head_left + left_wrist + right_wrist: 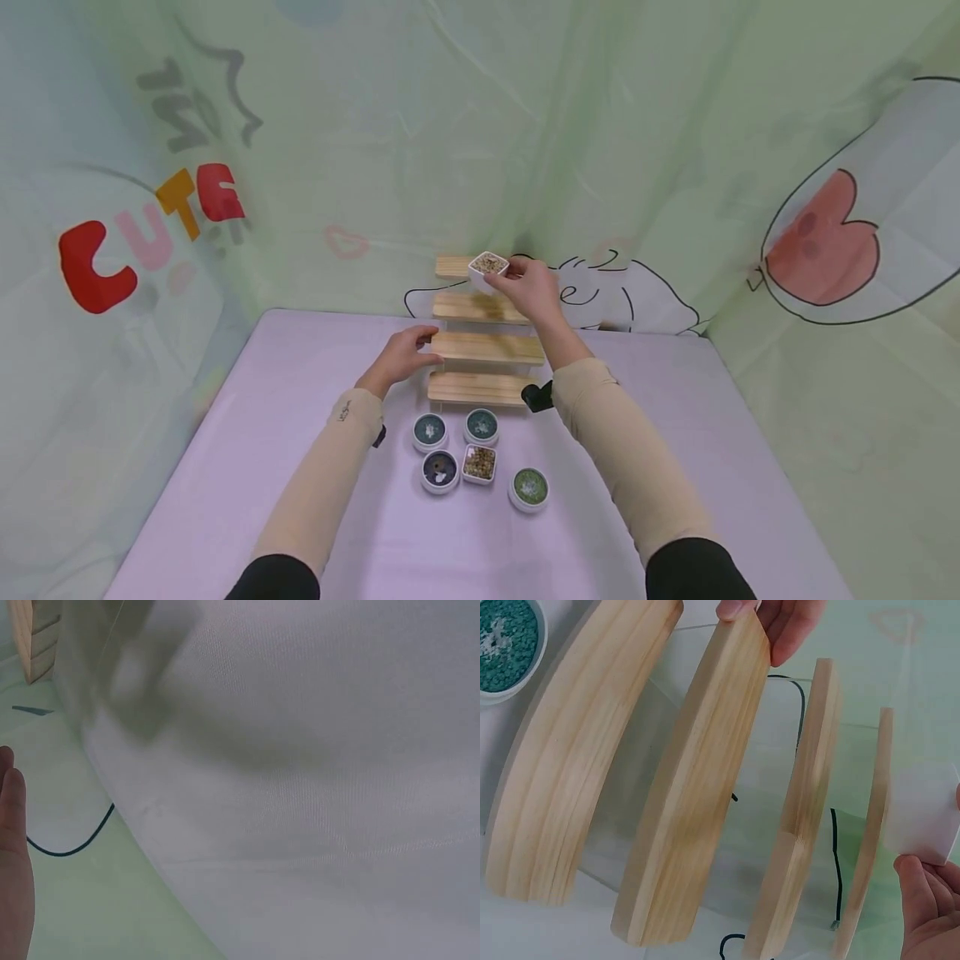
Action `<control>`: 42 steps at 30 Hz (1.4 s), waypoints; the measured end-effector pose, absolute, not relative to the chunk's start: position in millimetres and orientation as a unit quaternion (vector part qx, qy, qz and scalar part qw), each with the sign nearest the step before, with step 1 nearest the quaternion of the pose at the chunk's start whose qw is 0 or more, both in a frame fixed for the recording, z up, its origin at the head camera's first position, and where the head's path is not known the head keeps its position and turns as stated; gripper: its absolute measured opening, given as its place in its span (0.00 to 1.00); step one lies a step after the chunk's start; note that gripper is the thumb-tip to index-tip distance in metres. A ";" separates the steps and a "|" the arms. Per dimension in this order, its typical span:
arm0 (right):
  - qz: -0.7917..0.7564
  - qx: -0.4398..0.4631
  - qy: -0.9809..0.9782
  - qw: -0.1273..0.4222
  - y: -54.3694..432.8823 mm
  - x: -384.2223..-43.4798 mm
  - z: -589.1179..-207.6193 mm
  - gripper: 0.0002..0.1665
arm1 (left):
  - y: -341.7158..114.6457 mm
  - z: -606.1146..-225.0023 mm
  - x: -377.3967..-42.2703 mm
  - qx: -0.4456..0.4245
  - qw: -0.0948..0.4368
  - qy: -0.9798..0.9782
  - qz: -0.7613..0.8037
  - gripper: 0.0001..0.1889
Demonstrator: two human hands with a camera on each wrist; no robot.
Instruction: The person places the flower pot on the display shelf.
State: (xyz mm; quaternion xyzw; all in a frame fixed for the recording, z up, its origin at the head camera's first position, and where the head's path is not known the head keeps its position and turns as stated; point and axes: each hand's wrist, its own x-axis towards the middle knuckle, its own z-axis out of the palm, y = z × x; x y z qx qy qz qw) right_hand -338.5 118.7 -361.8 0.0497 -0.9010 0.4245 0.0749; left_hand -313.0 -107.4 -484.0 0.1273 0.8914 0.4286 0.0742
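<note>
My right hand pinches a small white square pot filled with tan grains, up at the top tier of a stepped wooden rack. In the right wrist view, the fingers hold the pot's white side close by the top board. My left hand grips the left end of the second board from the bottom, thumb on one face and fingers on the other. Only part of the left hand shows at the edge of the left wrist view.
In front of the rack, several round white tubs with dark or green contents, such as the green one, stand on the pale lilac tabletop. A square pot of brown grains stands among them. A printed curtain hangs behind the rack.
</note>
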 end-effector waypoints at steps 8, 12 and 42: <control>0.448 0.044 -0.889 0.088 106.8 -348.0 -363.5 0.31 | -108.8 -488.0 -313.7 0.123 0.065 0.880 0.454 0.34; 0.463 0.036 -0.882 0.080 101.5 -351.6 -365.2 0.32 | -109.6 -490.8 -314.0 0.111 0.071 0.872 0.471 0.35; 0.492 -0.008 -0.866 0.095 80.7 -359.6 -371.8 0.37 | -111.1 -497.0 -312.2 0.095 0.084 0.817 0.563 0.35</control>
